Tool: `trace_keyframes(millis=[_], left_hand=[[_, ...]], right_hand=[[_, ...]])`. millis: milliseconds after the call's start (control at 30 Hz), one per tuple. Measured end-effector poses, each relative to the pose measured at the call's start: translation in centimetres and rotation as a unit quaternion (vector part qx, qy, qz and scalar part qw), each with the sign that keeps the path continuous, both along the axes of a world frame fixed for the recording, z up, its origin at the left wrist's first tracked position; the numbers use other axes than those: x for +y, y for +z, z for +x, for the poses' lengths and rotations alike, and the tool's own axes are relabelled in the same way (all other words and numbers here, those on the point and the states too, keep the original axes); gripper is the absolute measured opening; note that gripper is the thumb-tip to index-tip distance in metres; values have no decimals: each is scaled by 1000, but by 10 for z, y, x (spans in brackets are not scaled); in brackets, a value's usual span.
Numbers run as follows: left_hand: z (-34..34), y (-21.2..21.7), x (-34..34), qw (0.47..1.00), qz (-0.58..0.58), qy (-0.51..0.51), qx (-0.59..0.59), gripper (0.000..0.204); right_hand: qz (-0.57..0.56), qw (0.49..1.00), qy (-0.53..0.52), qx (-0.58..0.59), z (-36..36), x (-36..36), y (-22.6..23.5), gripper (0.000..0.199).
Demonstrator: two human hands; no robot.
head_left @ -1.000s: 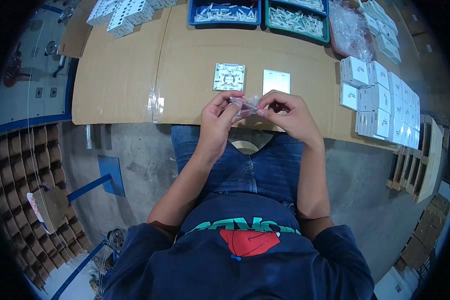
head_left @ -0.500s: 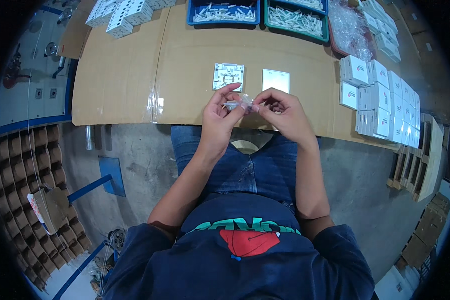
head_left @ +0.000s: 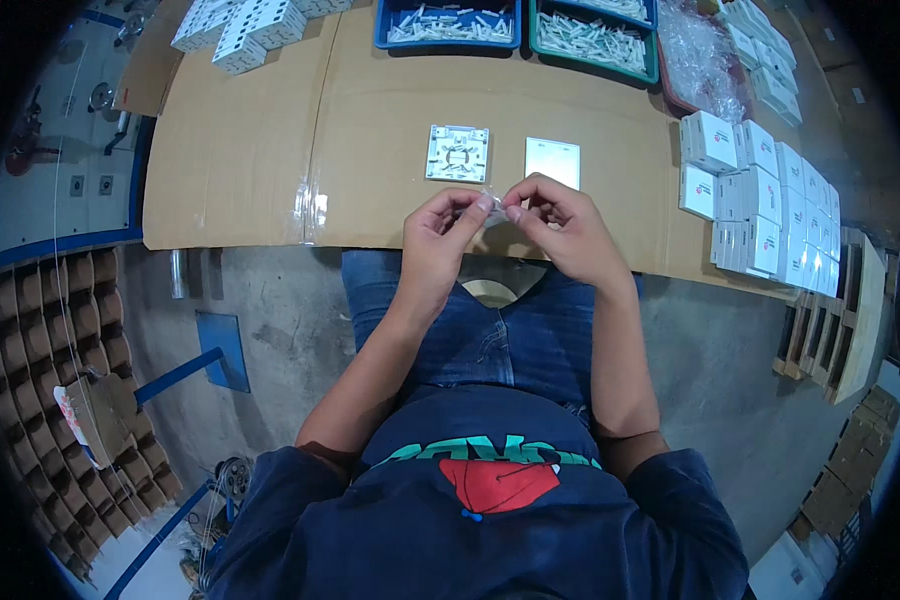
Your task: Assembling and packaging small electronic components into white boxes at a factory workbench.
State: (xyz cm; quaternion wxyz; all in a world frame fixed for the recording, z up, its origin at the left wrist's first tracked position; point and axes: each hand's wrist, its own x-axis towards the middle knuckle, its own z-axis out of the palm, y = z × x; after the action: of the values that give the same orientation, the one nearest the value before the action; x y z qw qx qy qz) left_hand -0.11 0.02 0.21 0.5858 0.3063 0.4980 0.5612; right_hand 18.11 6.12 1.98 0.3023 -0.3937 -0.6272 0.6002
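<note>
Seated at the cardboard-covered tabletop (head_left: 390, 140), the person is pinching a small clear plastic packet (head_left: 492, 197) between left hand (head_left: 440, 232) and right hand (head_left: 560, 225), above the near edge; firm fingertip grips should prevent slipping.

On the worktop (head_left: 270, 150), the open base (head_left: 457, 153) lies at eleven o'clock of my fingers (head_left: 482, 203), the cover plate (head_left: 552, 162) at one.

One head-worn fisheye view looks steeply down from close above at the cardboard-covered bench (head_left: 270, 150), lap and floor.
</note>
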Motion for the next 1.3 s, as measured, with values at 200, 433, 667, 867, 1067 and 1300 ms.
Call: trace_keyframes(millis=[200, 433, 667, 867, 1067, 1300], left_hand=[[2, 4, 2, 1000, 27, 7, -6, 15], [1, 3, 2, 998, 32, -44, 26, 15], [1, 0, 3, 998, 51, -24, 19, 16], [4, 4, 3, 998, 56, -2, 20, 16], [6, 1, 0, 999, 49, -8, 18, 16], [2, 1, 2, 999, 36, -19, -7, 18]], right_hand=[[-14, 1000, 7, 18, 1, 0, 3, 18], [42, 996, 35, -69, 4, 1, 13, 18], [61, 998, 1, -30, 1, 0, 9, 17], [-38, 999, 30, -6, 4, 1, 12, 16], [100, 989, 53, -96, 1, 3, 17, 19], [57, 995, 32, -74, 6, 1, 16, 23]])
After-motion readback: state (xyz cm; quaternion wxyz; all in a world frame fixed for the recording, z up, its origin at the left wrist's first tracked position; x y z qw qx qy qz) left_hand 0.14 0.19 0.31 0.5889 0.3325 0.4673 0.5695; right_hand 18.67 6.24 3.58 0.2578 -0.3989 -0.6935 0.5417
